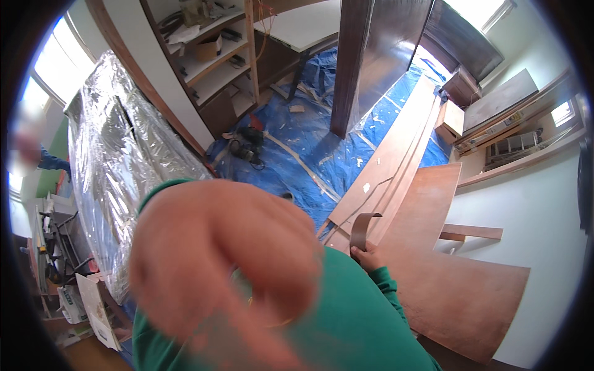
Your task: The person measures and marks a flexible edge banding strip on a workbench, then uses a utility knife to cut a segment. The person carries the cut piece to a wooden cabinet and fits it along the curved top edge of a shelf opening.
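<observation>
My left hand (223, 247) is raised very close to the camera and fills the lower middle of the view. It is smeared by motion, so I cannot make out how its fingers lie or whether anything is in them. Farther right, at the side of my green shirt, my right hand (369, 257) grips a thin, dark brown strip (360, 230). The strip stands up from the fingers and its top end curls over to the right. Whether it is veneer or abrasive sheet, I cannot tell. Long reddish wood boards (396, 173) lie behind this hand.
Large bent plywood sheets (464, 297) lie at right. A blue tarp (297, 148) with scraps covers the floor, bearing a dark power tool (246, 148). A dark wood panel (354, 68) stands ahead. Plastic-wrapped furniture (124, 167), shelves (213, 55) and another person's blue sleeve (54, 162) are left.
</observation>
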Available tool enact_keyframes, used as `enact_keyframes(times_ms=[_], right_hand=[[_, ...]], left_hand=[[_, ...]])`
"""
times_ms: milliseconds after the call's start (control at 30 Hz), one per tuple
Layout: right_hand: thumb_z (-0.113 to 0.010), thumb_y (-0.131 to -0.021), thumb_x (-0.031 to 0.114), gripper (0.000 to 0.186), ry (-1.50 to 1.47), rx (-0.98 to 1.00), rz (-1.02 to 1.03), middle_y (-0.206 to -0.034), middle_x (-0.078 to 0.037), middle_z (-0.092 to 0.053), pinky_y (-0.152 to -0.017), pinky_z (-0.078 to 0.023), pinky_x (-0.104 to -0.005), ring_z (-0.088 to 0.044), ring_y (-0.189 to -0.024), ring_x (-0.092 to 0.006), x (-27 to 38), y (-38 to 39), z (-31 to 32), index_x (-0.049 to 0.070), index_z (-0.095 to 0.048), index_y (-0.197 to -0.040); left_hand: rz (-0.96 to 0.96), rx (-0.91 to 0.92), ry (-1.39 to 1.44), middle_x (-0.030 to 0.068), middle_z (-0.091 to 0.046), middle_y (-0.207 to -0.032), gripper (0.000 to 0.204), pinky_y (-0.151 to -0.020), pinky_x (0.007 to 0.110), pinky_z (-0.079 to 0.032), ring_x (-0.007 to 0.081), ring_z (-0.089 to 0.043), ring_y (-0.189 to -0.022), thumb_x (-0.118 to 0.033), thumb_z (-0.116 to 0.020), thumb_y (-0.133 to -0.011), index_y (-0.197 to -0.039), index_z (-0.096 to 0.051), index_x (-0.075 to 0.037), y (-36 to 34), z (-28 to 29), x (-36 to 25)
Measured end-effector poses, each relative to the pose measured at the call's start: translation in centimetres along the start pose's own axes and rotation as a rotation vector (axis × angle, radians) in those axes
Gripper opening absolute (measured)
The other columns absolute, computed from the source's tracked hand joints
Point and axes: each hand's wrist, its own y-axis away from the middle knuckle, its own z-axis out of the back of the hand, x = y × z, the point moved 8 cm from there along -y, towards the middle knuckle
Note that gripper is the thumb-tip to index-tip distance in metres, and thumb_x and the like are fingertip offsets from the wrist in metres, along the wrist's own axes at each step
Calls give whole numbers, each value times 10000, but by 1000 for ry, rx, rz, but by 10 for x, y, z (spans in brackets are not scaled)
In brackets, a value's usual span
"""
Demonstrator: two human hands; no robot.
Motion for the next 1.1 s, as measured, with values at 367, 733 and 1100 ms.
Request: enact_keyframes(times_ms=[367,733,1100], right_hand=[[-733,-922,107,285,120,-85,95,-985,-74,-750,-792,-560,-320,-690,-880,-163,51,-134,51,-28,-689,-1169],[-680,-968,138,332,417,72,110,-905,-33,-717,-722,-520,-290,-635,-781,-111,268,-271,12,-18,-650,-1259],[-697,-878,157,283,958,773,947,-984,-178,-728,-839,-518,-483,-676,-951,-396,471,-384,-92,35,-714,-1132]], left_hand=[[-208,205,-163,190,-678,-1066,370,-735,353,-519,234,-643,-783,-194,-650,-944,-1254,-649,8,-58,173,98],[-140,-105,-73,144,-656,-999,289,-729,343,-518,238,-645,-825,-162,-690,-927,-1194,-673,-54,-31,327,151],[1381,-1618,-163,169,-643,-1196,971,-917,358,-547,223,-639,-1115,-556,-828,-799,-1419,-470,99,242,326,455]])
